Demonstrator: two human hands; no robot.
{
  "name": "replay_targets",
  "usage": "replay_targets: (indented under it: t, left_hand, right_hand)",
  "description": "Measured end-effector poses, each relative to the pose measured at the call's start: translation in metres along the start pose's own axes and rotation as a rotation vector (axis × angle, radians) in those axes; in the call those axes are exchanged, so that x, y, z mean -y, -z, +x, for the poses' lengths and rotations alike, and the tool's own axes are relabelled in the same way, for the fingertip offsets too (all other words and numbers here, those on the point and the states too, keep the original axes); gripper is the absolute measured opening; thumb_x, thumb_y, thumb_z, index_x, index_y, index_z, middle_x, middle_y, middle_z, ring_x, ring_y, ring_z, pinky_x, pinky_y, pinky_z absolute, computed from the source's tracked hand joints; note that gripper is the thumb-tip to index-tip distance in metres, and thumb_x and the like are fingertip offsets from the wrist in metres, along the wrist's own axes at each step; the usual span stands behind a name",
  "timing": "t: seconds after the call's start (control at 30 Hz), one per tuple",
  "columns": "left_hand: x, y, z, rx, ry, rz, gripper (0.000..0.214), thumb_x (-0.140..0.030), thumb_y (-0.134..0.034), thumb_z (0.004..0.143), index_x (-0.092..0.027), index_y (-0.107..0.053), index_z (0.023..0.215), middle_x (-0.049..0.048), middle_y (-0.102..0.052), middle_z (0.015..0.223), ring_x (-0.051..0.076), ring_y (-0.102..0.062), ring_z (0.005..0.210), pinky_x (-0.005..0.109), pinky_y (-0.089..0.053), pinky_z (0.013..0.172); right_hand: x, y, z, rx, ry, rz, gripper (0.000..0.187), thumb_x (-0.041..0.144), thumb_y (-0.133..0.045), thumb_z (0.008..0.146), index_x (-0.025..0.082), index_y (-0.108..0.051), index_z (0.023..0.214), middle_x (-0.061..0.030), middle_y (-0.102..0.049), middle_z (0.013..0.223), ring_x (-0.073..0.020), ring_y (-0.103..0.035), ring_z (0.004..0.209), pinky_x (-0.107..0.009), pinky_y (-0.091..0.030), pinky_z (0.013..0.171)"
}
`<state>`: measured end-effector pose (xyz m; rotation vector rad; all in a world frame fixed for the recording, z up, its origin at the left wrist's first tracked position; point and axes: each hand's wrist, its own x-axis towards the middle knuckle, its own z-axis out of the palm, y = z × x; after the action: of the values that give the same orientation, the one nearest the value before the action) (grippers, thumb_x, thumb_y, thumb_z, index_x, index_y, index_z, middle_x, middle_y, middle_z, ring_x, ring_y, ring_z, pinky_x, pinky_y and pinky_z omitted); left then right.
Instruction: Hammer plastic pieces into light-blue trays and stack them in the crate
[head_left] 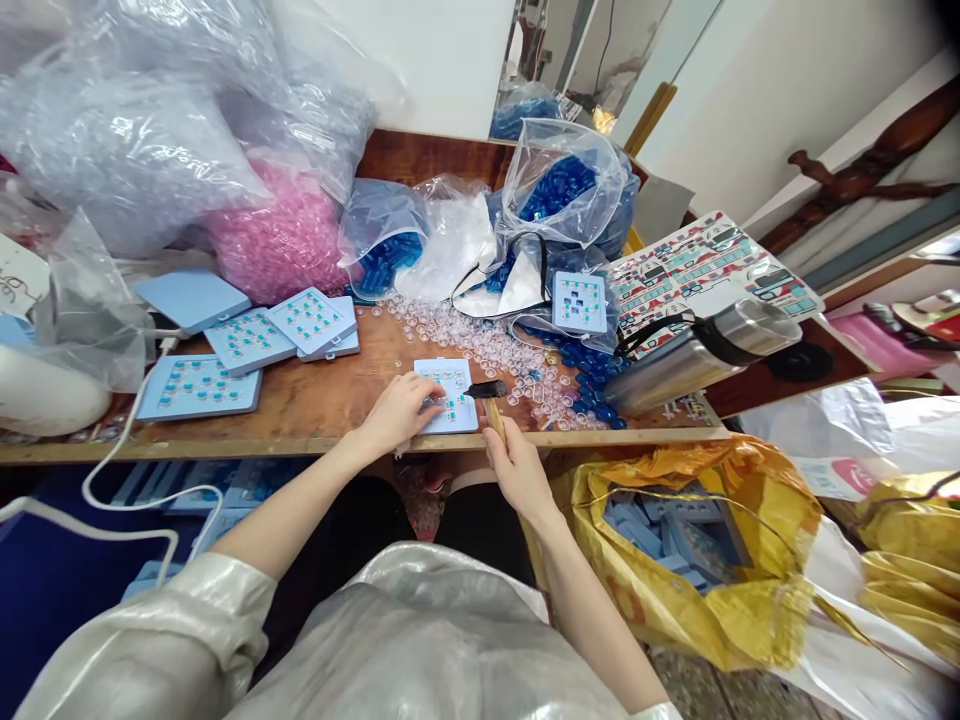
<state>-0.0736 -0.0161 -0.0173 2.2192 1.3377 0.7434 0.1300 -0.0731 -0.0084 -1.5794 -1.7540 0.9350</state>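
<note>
A light-blue square board with small teal pieces set in it lies at the front edge of the wooden table. My left hand rests on its left side, fingers curled and pressing on the board. My right hand is closed around the wooden handle of a small hammer, whose dark head hovers over the board's right edge. Clear round caps and blue pieces lie scattered just behind the board.
Several finished blue boards lie at the left. Plastic bags of pink, blue and clear parts crowd the back. A steel flask lies at the right. A yellow sack with blue boards stands below the table's right end.
</note>
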Motion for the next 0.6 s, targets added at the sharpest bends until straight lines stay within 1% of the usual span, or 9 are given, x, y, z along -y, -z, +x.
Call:
replay_targets:
  t: [0.1, 0.2, 0.3, 0.4, 0.5, 0.6]
  left_hand:
    - [0.003, -0.007, -0.002, -0.064, -0.019, 0.097, 0.014, -0.029, -0.056, 0.079, -0.018, -0.058, 0.089, 0.0054, -0.060, 0.093, 0.022, -0.049, 0.094, 0.038, -0.039, 0.087]
    - [0.005, -0.011, -0.004, -0.123, 0.028, 0.081, 0.017, -0.032, -0.058, 0.078, -0.019, -0.060, 0.089, 0.0060, -0.055, 0.093, 0.022, -0.047, 0.094, 0.037, -0.039, 0.087]
    - [0.005, -0.013, -0.004, -0.132, 0.088, 0.016, 0.017, -0.032, -0.061, 0.076, -0.019, -0.061, 0.087, 0.0054, -0.055, 0.091, 0.021, -0.047, 0.093, 0.036, -0.039, 0.086]
    - [0.003, -0.015, -0.004, -0.147, 0.166, -0.039, 0.018, -0.032, -0.064, 0.073, -0.020, -0.062, 0.086, 0.0043, -0.056, 0.092, 0.021, -0.048, 0.094, 0.036, -0.039, 0.086]
    - [0.001, -0.017, -0.004, -0.163, 0.233, -0.062, 0.017, -0.032, -0.065, 0.072, -0.021, -0.063, 0.085, 0.0029, -0.056, 0.092, 0.020, -0.048, 0.094, 0.035, -0.039, 0.086]
    - [-0.001, -0.019, -0.004, -0.173, 0.258, -0.070, 0.015, -0.031, -0.065, 0.073, -0.022, -0.064, 0.085, 0.0021, -0.057, 0.091, 0.019, -0.049, 0.093, 0.034, -0.039, 0.086]
  right_hand:
    - [0.000, 0.000, -0.002, 0.008, 0.003, -0.003, 0.034, 0.039, -0.033, 0.089, 0.019, -0.052, 0.108, -0.0027, -0.062, 0.075, -0.0178, -0.058, 0.069, -0.026, -0.042, 0.063]
    - [0.003, 0.003, -0.003, 0.008, -0.002, -0.033, 0.034, 0.038, -0.033, 0.090, 0.018, -0.051, 0.109, -0.0040, -0.063, 0.079, -0.0183, -0.058, 0.071, -0.027, -0.043, 0.065]
    - [0.012, 0.005, -0.003, 0.001, 0.023, -0.102, 0.033, 0.037, -0.033, 0.090, 0.019, -0.051, 0.111, -0.0054, -0.065, 0.085, -0.0194, -0.060, 0.077, -0.028, -0.043, 0.070]
    - [0.028, 0.007, -0.004, -0.011, 0.088, -0.132, 0.035, 0.036, -0.032, 0.090, 0.019, -0.048, 0.117, -0.0059, -0.065, 0.092, -0.0202, -0.061, 0.082, -0.029, -0.042, 0.074]
    - [0.039, 0.007, -0.006, -0.015, 0.142, -0.128, 0.035, 0.035, -0.032, 0.091, 0.019, -0.046, 0.118, -0.0060, -0.066, 0.093, -0.0204, -0.062, 0.080, -0.028, -0.042, 0.073]
    - [0.038, 0.004, -0.006, -0.025, 0.150, -0.143, 0.033, 0.035, -0.032, 0.091, 0.019, -0.046, 0.117, -0.0066, -0.066, 0.092, -0.0208, -0.062, 0.081, -0.027, -0.042, 0.071]
